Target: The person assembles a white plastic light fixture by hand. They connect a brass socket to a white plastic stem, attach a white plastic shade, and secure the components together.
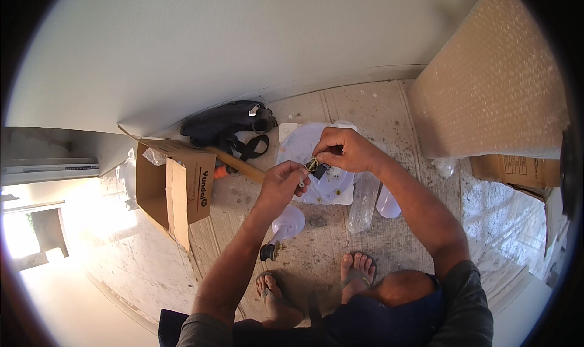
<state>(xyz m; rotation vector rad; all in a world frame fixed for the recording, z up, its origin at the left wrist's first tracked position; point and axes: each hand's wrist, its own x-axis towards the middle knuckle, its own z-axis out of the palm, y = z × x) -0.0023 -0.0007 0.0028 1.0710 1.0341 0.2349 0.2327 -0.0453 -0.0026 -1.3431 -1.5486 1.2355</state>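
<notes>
Over a round, whitish translucent disc [299, 141] on the floor, both my hands are close together. My right hand [348, 151] is closed in a pinch on a bundle of thin yellow-green and dark wires [311, 164]. A small black block [320, 171] hangs by the wires under its fingers. My left hand [283, 181] is also closed, its fingertips at the near side of the same wires. A small pale piece [302, 180] pokes out beneath its thumb. Several small yellowish bits lie on the disc.
An opened cardboard box [194, 185] lies at the left, beside a black bag [225, 125]. Near my feet is a white lamp-like part [291, 220] with a black end. Clear plastic wrap [363, 207] and a white rounded piece [388, 203] lie right. A bubble-wrapped panel [486, 85] leans far right.
</notes>
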